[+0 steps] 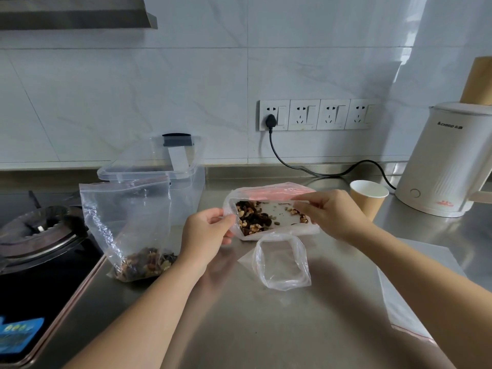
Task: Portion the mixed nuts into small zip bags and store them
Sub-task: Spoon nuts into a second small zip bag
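Observation:
A large zip bag of mixed nuts (pixel 269 230) is held tilted above the steel counter, its mouth facing me. My left hand (pixel 206 230) pinches its left edge and my right hand (pixel 330 211) pinches the right side of its rim. The nuts (pixel 253 218) lie mostly at its left end. Right below it stands a small empty zip bag (pixel 282 262), mouth spread wide. To the left, another zip bag (pixel 127 230) stands upright with mixed nuts at its bottom.
A clear storage box with a lid (pixel 159 166) stands behind the left bag. A gas hob (pixel 40 235) lies at the left. At the right are a paper cup (pixel 368 198), a white kettle (pixel 447 161) with its cord, and flat spare zip bags (pixel 399 307).

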